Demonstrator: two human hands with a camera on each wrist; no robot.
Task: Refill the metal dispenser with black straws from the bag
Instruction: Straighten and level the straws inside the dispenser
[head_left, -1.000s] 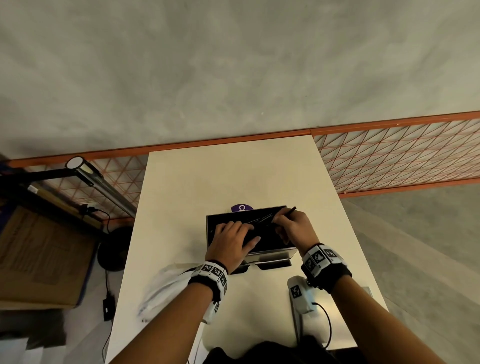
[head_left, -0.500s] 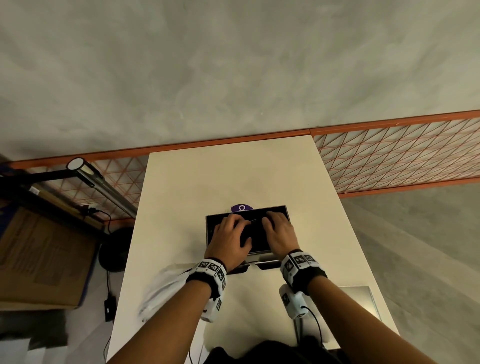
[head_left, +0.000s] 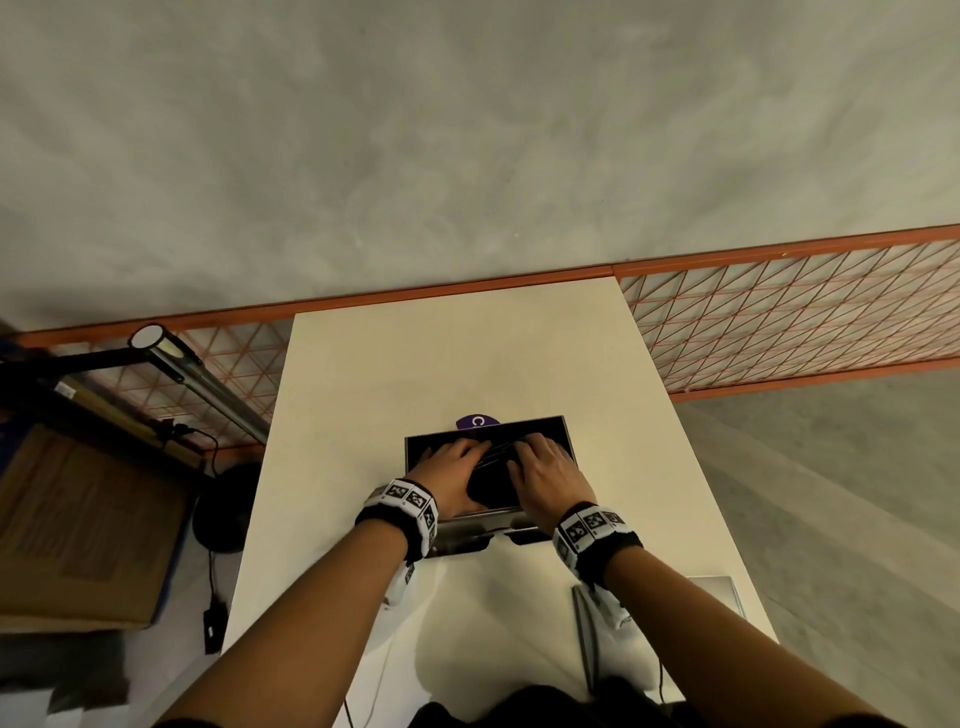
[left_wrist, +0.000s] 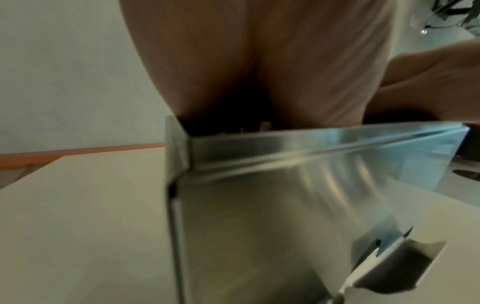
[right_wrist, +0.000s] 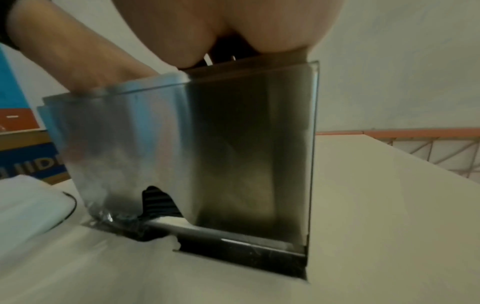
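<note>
The metal dispenser (head_left: 570, 460) stands in the middle of the white table (head_left: 519, 353), its top open. Black straws (head_left: 496, 451) lie inside it. Both hands reach into the open top from the near side. My left hand (head_left: 451, 474) lies on the left part of the straws and my right hand (head_left: 546, 467) on the right part, fingers stretched out over them. In the wrist views the palms cover the opening, above the shiny front wall (left_wrist: 285, 195) (right_wrist: 233, 144). Dark ribbed straws (right_wrist: 159, 202) show through the front slot.
A white plastic bag (right_wrist: 31, 205) lies on the table left of the dispenser. A flat grey metal lid (head_left: 714, 597) lies near the right front edge. A purple label (head_left: 478, 421) shows behind the dispenser. Off the table's left side are a lamp (head_left: 197, 374) and cardboard boxes (head_left: 78, 519).
A second ago my right hand pinched a single straw at the dispenser's right rim. It has since moved left into the box and lies flat on the straws. The left hand stayed in place.
</note>
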